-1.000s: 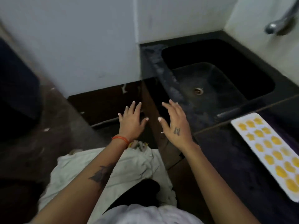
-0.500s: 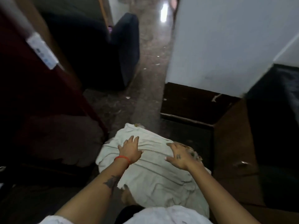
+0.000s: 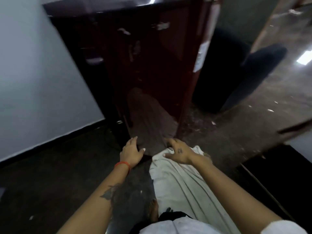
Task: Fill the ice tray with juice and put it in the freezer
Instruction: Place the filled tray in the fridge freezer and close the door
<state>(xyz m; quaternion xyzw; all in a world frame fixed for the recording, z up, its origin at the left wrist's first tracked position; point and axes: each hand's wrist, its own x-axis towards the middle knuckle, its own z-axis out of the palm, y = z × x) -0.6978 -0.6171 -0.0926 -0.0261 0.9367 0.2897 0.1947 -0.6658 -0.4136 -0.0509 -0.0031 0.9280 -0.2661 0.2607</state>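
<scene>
A dark red fridge stands straight ahead with its door closed, filling the upper middle of the head view. My left hand and my right hand hover side by side in front of me, low before the fridge. Both hold nothing and their fingers are loosely spread. A red band circles my left wrist. The ice tray and the counter are out of view.
A pale wall runs along the left down to a dark floor. A dark blue seat stands right of the fridge. My white trouser leg and a bare foot show below. A dark cabinet edge is at lower right.
The view has swung left from the sink and the filled ice tray, past the cabinet and blue seat, to face the red fridge. Both hands stayed empty in front of me.
</scene>
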